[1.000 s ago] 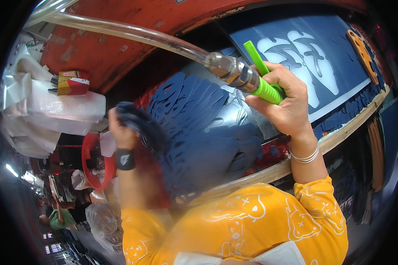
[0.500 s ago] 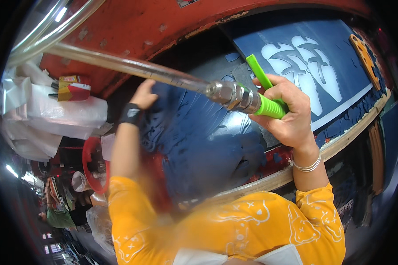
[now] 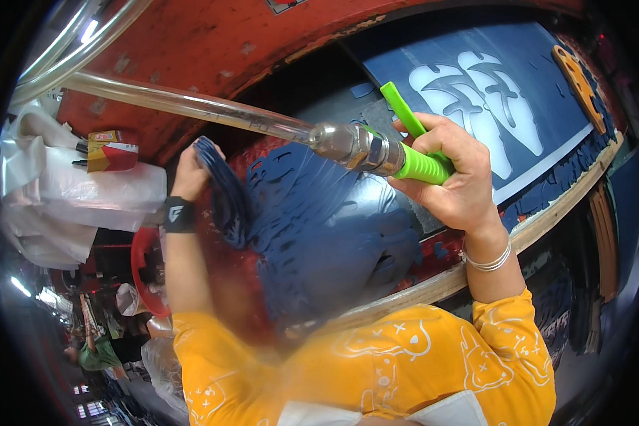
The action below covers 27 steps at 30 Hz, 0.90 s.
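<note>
My right hand [image 3: 460,177] is closed around a bright green air blow gun [image 3: 422,167], whose lever sticks up past my fingers. A metal coupling [image 3: 351,148] joins it to a clear hose [image 3: 192,106] running to the upper left. My left hand [image 3: 190,174], with a black wristband, grips the far end of a curved bundle of thin dark-blue cut-out pieces [image 3: 224,184], raised on edge. Right beside it lies a spread pile of similar blue cut-outs [image 3: 302,188], blurred toward the near side.
At the upper right a blue sheet [image 3: 397,50] surrounds white shoe-shaped openings, with an orange cut-out plate [image 3: 579,85] beside it. A wooden edge [image 3: 547,209] borders the table near me. Plastic-wrapped stacks [image 3: 64,177], a small red-and-yellow box [image 3: 113,150] and a red tub [image 3: 143,266] stand left.
My left hand has taken hold of the blue bundle and pulled it left and up on edge, away from the pile. The right hand with the blow gun has shifted slightly left.
</note>
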Available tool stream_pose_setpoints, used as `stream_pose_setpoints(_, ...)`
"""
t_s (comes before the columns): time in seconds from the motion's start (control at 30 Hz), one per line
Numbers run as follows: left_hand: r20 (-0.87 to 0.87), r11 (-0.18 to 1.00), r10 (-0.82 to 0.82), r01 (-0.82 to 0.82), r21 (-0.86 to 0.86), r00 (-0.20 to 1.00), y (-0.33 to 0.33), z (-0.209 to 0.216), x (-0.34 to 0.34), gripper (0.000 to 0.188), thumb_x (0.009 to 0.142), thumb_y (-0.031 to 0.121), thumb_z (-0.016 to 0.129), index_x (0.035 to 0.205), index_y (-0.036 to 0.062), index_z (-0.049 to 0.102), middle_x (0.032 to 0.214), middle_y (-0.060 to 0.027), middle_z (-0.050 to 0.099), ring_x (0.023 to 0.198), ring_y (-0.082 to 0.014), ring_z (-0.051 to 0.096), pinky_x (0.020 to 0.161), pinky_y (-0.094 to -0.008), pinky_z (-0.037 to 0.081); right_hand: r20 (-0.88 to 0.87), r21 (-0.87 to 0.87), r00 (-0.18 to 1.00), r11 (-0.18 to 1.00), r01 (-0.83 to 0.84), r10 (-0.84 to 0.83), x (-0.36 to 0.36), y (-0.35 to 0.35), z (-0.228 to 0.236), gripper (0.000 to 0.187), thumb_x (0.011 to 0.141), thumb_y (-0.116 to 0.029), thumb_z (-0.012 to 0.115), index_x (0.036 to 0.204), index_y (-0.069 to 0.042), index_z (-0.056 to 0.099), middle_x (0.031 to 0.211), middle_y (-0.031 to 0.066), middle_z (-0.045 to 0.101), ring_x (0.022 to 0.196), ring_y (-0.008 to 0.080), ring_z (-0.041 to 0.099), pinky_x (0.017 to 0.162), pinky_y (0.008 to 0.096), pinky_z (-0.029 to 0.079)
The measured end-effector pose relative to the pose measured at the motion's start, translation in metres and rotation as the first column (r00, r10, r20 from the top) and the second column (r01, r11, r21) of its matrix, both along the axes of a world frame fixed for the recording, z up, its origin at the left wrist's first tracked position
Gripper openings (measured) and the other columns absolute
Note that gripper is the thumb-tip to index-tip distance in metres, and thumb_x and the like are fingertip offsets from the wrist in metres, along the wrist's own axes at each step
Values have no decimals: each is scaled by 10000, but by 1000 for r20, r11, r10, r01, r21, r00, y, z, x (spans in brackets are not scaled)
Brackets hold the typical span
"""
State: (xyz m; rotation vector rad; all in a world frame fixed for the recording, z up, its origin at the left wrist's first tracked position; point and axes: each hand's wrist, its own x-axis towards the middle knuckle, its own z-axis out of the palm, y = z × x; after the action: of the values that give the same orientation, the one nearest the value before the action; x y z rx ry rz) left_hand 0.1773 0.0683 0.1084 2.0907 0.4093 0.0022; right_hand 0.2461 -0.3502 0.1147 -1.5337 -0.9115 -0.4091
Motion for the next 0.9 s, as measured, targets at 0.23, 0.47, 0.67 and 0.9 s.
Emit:
stream_pose_setpoints(0.23, -122, 842, -399, 415, 344, 909, -60, -40, 53, 467, 712, -17, 528, 1177, -8, 564, 1174, -201, 599, 1144, -343, 543, 993, -388, 422, -47, -68, 999, 997, -24, 21, -4, 3, -1, 291, 623, -124, 839, 794, -27, 626, 922, 193, 667, 831, 307, 672, 699, 323, 520)
stream_pose_setpoints(0.47, -106, 625, -432, 382, 681, 896, -55, -53, 55, 402, 665, -13, 582, 1065, 31, 591, 1052, -189, 610, 1057, -388, 546, 926, -443, 440, 33, -65, 999, 998, 9, -6, 0, -1, -2, 280, 634, -143, 831, 786, -34, 622, 963, 201, 665, 810, 316, 667, 688, 327, 524)
stream_pose_setpoints(0.67, 473, 828, -85, -202, 523, 877, -44, -13, -18, 344, 718, -12, 640, 1054, 21, 573, 886, -119, 619, 843, -238, 622, 759, -342, 501, 8, -107, 1000, 994, 8, -7, -2, -4, 2, 262, 646, -129, 814, 784, -27, 616, 981, 182, 669, 832, 288, 664, 713, 326, 513)
stream_pose_setpoints(0.9, 856, 844, 391, 239, -480, 338, -69, 42, -44, 324, 1022, 247, 413, 1292, 91, 499, 1174, -147, 603, 1125, -243, 576, 1030, -470, 438, -240, 266, 950, 954, -135, 201, 2, -3, 42, 219, 825, -154, 715, 958, 7, 649, 884, 75, 657, 656, 59, 549, 594, 200, 447)
